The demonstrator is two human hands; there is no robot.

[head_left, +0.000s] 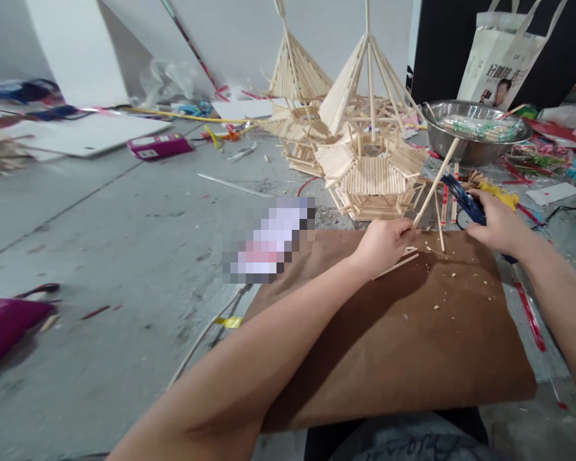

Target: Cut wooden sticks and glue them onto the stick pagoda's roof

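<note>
My left hand [384, 243] is closed round a pale wooden stick [436, 182], which slants up to the right over the brown sheet [393, 358]. In my right hand [502, 227] is a dark blue hand tool [465, 198]; its front end is close to the stick, and I cannot tell its exact kind. A thinner stick [440, 224] leans between the hands. Cut sticks [397, 266] and small wood chips [436, 307] lie on the sheet by my left hand. Just beyond stands a pavilion model [372, 176] built of wooden sticks, with a partly covered pointed roof.
Behind it is a second stick pavilion [297, 73]. A steel bowl [480, 150] with wrapped sticks stands at the back right, near a white bag [496, 64]. A blurred-out phone [271, 240] with a cable lies left of the sheet. Purple packs [159, 146] lie on the floor.
</note>
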